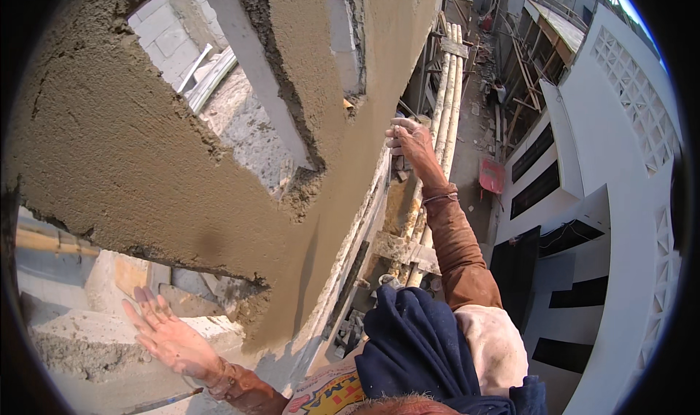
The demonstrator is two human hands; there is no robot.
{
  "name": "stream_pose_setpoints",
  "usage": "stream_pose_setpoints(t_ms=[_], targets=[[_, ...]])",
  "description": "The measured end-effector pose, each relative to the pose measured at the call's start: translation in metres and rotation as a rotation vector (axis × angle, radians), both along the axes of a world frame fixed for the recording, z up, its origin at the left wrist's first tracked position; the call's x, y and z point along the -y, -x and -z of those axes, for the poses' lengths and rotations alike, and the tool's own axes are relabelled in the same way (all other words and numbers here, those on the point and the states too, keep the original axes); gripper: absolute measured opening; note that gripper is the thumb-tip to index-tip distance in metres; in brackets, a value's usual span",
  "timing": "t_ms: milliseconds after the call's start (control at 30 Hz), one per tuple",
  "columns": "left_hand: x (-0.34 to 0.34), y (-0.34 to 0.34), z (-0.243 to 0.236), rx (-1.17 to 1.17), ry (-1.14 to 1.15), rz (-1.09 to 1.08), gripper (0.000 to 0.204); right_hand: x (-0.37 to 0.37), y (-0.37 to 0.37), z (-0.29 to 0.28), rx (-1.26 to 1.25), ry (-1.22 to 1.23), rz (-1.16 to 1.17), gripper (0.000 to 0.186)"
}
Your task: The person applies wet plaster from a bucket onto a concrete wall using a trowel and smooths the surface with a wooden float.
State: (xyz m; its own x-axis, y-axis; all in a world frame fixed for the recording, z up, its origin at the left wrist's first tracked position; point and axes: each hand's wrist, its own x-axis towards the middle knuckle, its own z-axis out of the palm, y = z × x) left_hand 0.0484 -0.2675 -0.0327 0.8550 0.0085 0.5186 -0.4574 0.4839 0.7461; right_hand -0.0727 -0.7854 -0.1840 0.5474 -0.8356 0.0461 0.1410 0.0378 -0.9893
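Note:
My left hand [173, 340] is open, palm showing and fingers spread, in front of the rough ledge [95, 335] of the lower wall opening. Nothing is in it. Farther off, my right hand [414, 144] reaches forward with its fingers curled in beside the wet plastered wall [306, 233]. They close near the far end of a long, pale, mortar-crusted edge [364, 204] that runs back toward me along the wall. Whether they grip that edge or something small, I cannot make out. The wall's grey-brown plaster has ragged borders around its openings.
Bamboo poles [446, 102] lie lengthwise to the right, with a short plank [405, 251] across them. Far below is an alley with a red wheelbarrow [491, 175]. A white building [605, 123] stands opposite. Concrete blocks [169, 36] show through the upper opening.

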Motion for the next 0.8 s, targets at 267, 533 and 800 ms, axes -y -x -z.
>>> stream_pose_setpoints(t_ms=[267, 533, 800], targets=[[0.043, -0.076, -0.001, -0.517, 0.185, -0.177, 0.055, 0.179, -0.089, 0.034, -0.106, 0.305, -0.216, 0.033], [0.001, -0.077, 0.019, -0.266, -0.044, 0.358, 0.055, 0.168, -0.22, 0.034, -0.249, 0.806, -0.39, 0.031], [0.002, -0.101, 0.063, -0.447, 0.146, 0.023, 0.057, 0.166, -0.252, 0.028, -0.887, 1.17, -0.362, 0.027]])
